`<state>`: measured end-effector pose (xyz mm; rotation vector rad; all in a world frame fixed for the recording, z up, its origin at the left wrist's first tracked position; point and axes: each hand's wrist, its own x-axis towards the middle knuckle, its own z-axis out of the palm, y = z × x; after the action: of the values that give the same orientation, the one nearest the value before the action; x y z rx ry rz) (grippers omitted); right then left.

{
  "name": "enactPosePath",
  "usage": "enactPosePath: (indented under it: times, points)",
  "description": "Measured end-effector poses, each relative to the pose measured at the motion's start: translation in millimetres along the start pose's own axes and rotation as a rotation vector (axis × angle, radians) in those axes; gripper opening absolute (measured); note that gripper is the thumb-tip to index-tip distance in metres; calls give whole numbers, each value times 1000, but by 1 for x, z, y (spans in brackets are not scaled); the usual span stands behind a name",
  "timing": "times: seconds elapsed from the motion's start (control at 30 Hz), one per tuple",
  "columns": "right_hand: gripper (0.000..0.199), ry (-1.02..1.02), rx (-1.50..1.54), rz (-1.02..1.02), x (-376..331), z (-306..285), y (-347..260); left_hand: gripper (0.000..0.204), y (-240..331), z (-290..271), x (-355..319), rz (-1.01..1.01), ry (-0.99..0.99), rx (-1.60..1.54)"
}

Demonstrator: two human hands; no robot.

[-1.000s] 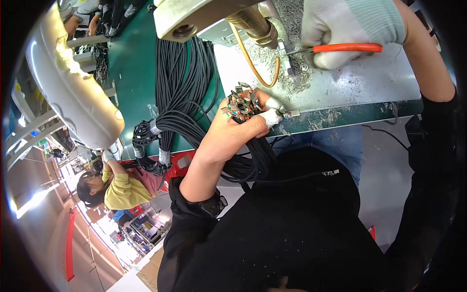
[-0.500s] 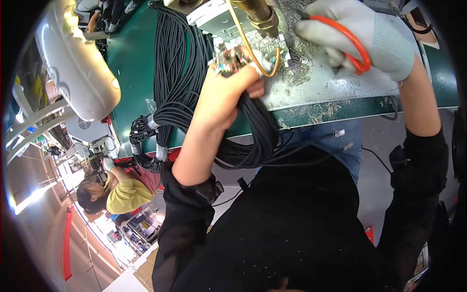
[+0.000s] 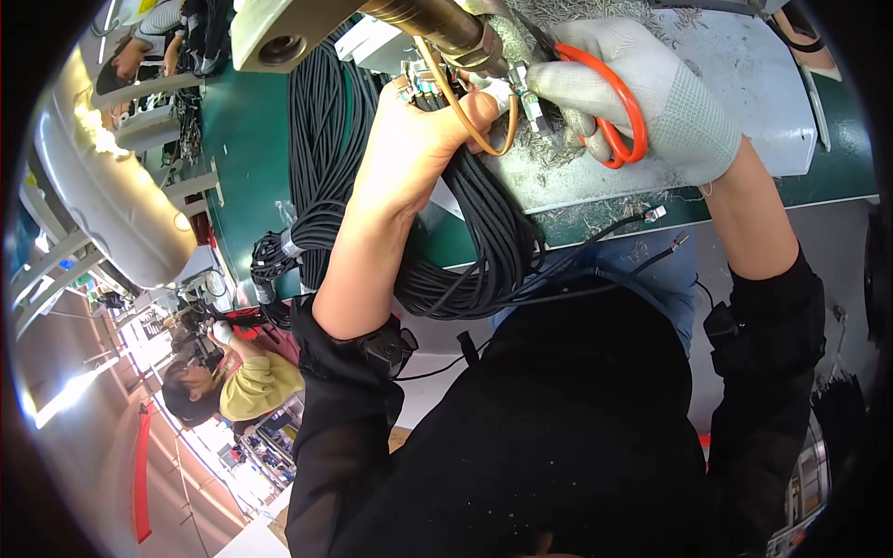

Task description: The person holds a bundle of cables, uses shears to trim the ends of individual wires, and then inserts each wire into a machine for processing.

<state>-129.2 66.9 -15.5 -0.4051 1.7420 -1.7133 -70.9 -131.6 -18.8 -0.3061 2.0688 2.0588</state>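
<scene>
Since the frame half a second back, the gloved right hand (image 3: 642,98) has come in closer to the left hand (image 3: 423,130), its fingertips now beside the small metal block (image 3: 530,100). The two loose cable ends (image 3: 656,214) below the right hand have also shifted upward.

The bundle of black cables (image 3: 488,214) runs out of the left fist and sags below it in thick loops over the table edge. It looks fairly heavy as a bunch, yet bendy and smooth-skinned, so single strands could slide. The metal plugs (image 3: 423,79) crowd the top of the fist; they are stiff, while the thin coloured wires at their base seem the delicate part. The better hold is likely on the black sheath just behind the plugs, about where the fist sits.

The left hand is curled firmly round the bundle, with its covered thumb tip (image 3: 500,93) reaching toward the block. Whether it pinches one plug there cannot be told; the orange tube (image 3: 507,139) and the fingers hide it. The right hand is partly closed, keeping the red-handled pliers (image 3: 627,93) in the palm, their dark nose pointing away past the fingers. Thumb and forefinger meet or nearly meet at the block; contact is unclear. Metal scraps (image 3: 549,158) lie below the fingertips.
</scene>
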Motion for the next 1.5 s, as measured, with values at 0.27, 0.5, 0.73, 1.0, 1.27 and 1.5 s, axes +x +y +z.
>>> enactPosePath:
  times: [0.27,0.5,0.73,1.0,1.27,1.5]
  points:
    - [27,-26,-41,33,3,-2,0,31,2,0,1,-1,13,43]
    - [28,-104,-537,-847,22,-11,21,32,1,5,3,104,5,79]
    - [27,-90,-74,-68,9,-13,12,42,8,10,2,86,8,144]
    - [27,-7,-70,-14,3,-2,3,33,-2,2,0,53,-43,45]
    - [20,41,-7,-146,-16,4,23,19,-1,2,-34,-143,58,-252]
    - [18,112,93,37,-67,25,18,14,-14,17,-67,-16,-49,-304]
